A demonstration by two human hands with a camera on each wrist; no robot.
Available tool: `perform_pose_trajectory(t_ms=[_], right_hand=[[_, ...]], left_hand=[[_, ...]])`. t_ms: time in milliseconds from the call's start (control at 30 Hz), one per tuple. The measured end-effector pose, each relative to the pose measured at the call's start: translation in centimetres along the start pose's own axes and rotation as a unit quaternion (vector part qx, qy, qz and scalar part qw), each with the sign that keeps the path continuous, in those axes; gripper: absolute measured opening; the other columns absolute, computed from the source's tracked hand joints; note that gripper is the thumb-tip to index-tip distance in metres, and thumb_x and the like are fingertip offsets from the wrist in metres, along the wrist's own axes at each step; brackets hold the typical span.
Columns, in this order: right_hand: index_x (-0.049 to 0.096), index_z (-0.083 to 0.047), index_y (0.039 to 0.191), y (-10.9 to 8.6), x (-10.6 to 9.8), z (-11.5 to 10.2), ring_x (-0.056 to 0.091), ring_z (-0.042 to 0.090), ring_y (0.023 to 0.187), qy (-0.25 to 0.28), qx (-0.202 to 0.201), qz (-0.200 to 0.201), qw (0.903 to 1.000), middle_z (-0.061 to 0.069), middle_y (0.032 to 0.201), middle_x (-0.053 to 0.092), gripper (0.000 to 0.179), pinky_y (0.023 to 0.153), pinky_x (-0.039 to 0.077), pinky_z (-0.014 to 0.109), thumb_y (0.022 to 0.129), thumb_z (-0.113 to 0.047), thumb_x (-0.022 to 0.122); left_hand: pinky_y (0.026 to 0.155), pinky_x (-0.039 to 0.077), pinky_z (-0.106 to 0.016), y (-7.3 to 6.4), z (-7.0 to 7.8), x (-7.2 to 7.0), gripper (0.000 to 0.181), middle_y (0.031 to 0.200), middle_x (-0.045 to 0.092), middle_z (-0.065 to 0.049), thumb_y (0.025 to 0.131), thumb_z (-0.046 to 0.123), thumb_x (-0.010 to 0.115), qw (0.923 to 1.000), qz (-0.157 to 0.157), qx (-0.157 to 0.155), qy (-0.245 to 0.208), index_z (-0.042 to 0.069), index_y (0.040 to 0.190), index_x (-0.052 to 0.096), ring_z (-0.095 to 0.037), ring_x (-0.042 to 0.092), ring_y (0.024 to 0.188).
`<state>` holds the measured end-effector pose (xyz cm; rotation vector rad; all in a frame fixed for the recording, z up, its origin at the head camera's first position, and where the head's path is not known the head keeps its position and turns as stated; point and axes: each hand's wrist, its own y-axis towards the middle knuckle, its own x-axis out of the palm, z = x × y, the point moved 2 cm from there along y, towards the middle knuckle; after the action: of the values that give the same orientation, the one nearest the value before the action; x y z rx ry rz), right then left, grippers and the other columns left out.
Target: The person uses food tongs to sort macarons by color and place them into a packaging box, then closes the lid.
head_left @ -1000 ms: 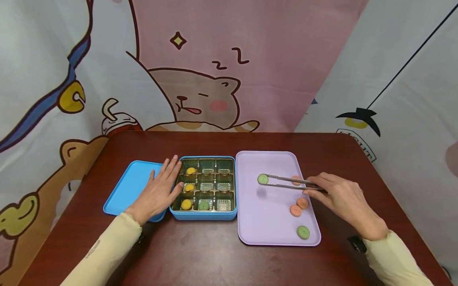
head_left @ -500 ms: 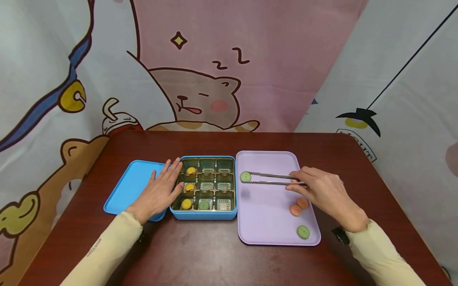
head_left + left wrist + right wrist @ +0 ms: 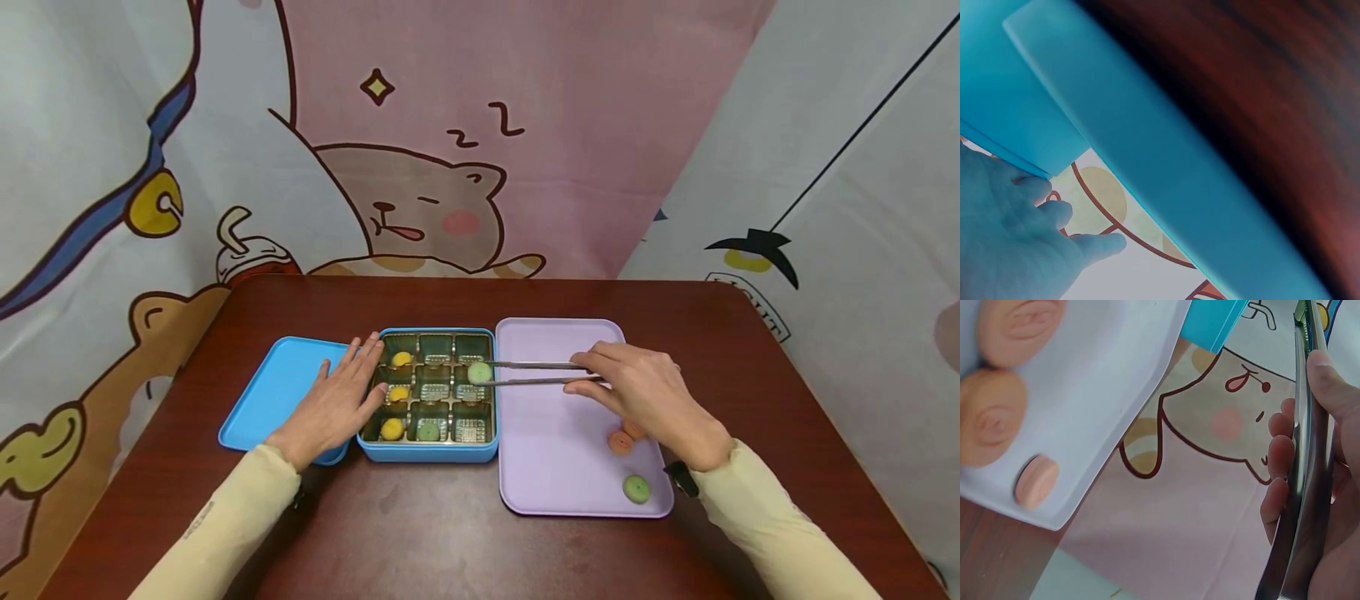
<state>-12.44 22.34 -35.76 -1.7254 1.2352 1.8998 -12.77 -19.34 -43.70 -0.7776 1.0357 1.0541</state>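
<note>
My right hand (image 3: 645,392) grips metal tongs (image 3: 532,365). Between their tips is a small round green piece (image 3: 479,372), which overlaps the right column of the compartment box (image 3: 427,454) in the head view. In the right wrist view the tongs (image 3: 1310,456) lie along my palm, with fingers and thumb round them. With fingers straight, my left hand (image 3: 330,408) lies along the box's left side, thumb at its rim. Yellow pieces (image 3: 392,429) occupy the left column. Another green piece (image 3: 428,431) sits in the front middle compartment.
A blue lid (image 3: 277,392) lies at the left, partly behind my left hand. The lilac tray (image 3: 555,475) stands right of the box. On it are orange pieces (image 3: 619,442) and a green round piece (image 3: 637,489). A patterned cloth (image 3: 600,167) hangs behind the table.
My right hand has moved left with the tongs, carrying the green piece from above the tray to over the box's right column. My left hand has stayed almost still.
</note>
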Motion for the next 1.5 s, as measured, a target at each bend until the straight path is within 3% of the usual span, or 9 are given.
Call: perform_pose_trajectory(t_ms=[300,600,1033,1500], right_hand=[[0.077,-0.019,0.107,1.8,1.1,-0.9,0.058,0.007,0.068,-0.001,-0.015,-0.003,0.9999,-0.010,0.087,0.067,0.036,0.047,0.042,0.027,0.086,-0.048,0.081],[0.078,-0.018,0.104,3.5,2.4,-1.6,0.057,0.007,0.065,-0.014,-0.033,-0.008,0.9993,-0.010,0.083,0.066,0.034,0.050,0.045,0.029,0.085,-0.045,0.083],[0.077,-0.018,0.103,4.7,3.6,-2.7,0.053,0.006,0.065,-0.009,-0.046,-0.047,0.9978,-0.012,0.082,0.060,0.027,0.050,0.047,0.030,0.092,-0.043,0.078],[0.075,-0.020,0.095,5.8,4.0,-3.4,0.054,0.008,0.061,-0.021,-0.051,-0.050,0.9972,-0.011,0.075,0.055,0.028,0.044,0.044,0.032,0.088,-0.046,0.080]], left_hand=[[0.119,0.011,-0.072,0.0,0.0,0.1,0.073,0.174,0.007,-0.008,0.111,0.044,0.043,1.0000,-0.002,0.006,0.000,0.010,0.167,0.013,-0.034,0.005,0.159],[0.119,0.012,-0.072,0.1,0.1,0.1,0.072,0.174,0.008,-0.008,0.111,0.044,0.043,1.0000,0.003,0.008,0.001,0.009,0.167,0.014,-0.033,0.005,0.159],[0.119,0.013,-0.072,0.2,0.2,0.0,0.072,0.174,0.008,-0.009,0.111,0.044,0.042,0.9999,0.003,0.009,0.005,0.008,0.167,0.015,-0.034,0.006,0.159],[0.118,0.013,-0.072,0.0,0.0,0.0,0.073,0.174,0.008,-0.009,0.111,0.044,0.043,1.0000,0.003,0.006,0.005,0.008,0.167,0.014,-0.034,0.006,0.159]])
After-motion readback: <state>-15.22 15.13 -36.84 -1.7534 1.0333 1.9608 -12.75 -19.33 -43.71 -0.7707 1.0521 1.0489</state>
